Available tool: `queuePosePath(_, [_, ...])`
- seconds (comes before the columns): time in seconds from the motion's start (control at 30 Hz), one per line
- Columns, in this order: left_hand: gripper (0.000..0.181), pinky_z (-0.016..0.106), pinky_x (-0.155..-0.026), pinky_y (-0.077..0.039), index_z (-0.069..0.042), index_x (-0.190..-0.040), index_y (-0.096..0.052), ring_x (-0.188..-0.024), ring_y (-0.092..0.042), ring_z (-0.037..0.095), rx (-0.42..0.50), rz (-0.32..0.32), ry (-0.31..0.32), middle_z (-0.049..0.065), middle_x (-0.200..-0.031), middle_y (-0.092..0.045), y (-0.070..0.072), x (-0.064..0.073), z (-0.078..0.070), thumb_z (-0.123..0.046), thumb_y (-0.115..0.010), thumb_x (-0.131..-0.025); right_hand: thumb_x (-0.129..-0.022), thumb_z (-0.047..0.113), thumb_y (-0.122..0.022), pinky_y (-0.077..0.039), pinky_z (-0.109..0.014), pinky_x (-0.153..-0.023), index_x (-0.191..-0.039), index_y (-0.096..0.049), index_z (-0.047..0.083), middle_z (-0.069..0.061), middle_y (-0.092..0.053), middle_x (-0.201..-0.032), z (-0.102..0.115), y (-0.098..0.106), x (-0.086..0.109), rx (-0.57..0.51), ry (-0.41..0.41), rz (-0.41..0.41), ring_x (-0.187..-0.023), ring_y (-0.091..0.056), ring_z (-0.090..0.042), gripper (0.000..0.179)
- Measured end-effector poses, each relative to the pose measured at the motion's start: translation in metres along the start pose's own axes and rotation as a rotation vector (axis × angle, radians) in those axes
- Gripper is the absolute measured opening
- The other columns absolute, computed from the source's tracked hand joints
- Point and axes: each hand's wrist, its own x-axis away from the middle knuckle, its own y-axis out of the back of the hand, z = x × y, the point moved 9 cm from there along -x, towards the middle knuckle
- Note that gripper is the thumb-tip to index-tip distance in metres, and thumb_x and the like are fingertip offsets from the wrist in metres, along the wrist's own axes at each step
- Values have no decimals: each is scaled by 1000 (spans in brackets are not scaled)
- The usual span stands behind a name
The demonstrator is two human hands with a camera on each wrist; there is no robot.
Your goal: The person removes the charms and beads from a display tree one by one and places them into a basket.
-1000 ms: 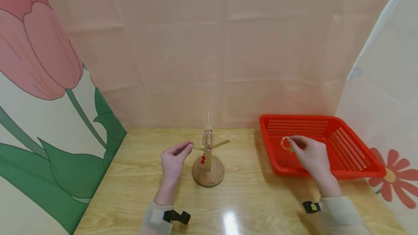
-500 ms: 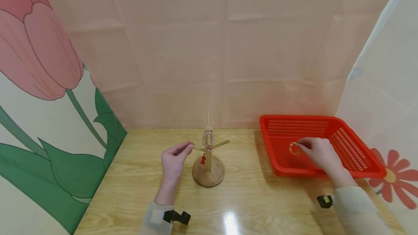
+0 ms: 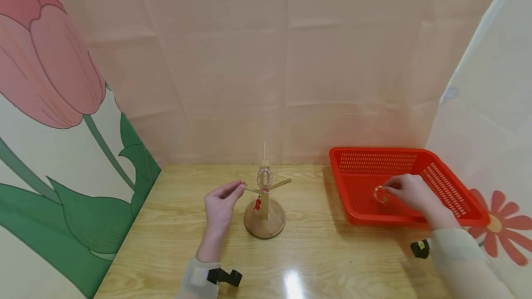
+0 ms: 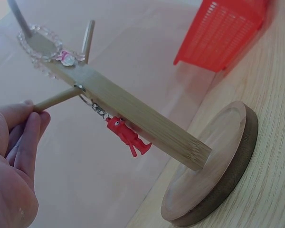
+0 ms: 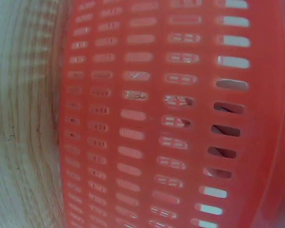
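My left hand (image 3: 222, 202) pinches the tip of a peg (image 4: 57, 99) on a wooden jewelry stand (image 4: 133, 114). A red figure keychain (image 4: 126, 134) hangs by its ring from that same peg, close to the post. Higher up, a clear pinkish bead bracelet (image 4: 40, 45) with a flower charm loops over another peg. In the head view my right hand (image 3: 409, 193) is over the red basket (image 3: 342, 197), thumb and fingers pinching a light beaded bracelet (image 3: 379, 194). From the right wrist, the basket's slotted wall hides most of that hand.
The stand's round base (image 3: 264, 226) rests on the wood-grain table (image 3: 316, 253), left of the basket. Behind the table hangs a pale pink cloth (image 3: 232, 82). Flower-printed panels (image 3: 66, 188) rise on both sides.
My right hand has moved right and slightly down with the bracelet, further over the basket. My left hand keeps its pinch on the peg, and the stand has not moved.
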Motion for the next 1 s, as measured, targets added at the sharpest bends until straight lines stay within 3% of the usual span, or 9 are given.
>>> queuePosePath(0.43, [21,33,-82,-67,11,-105,-79,-89,-80,19,-6,6,-4,18,-99,-80,0,0,-2,4,-88,-87,-98,13,-78,-64,-58,-80,-106,-81,1,-10,-79,-97,-19,-5,-8,-25,-63,85,-89,-73,-29,15])
queuePosePath(1.0, [22,36,-85,-67,10,-106,-79,-92,-80,24,-9,18,6,17,-100,-81,0,-1,1,2,-88,-88,-98,9,-77,-62,-59,-75,-100,-80,-4,-14,-78,-92,-32,-3,-12,17,-85,42,-84,-73,-32,13])
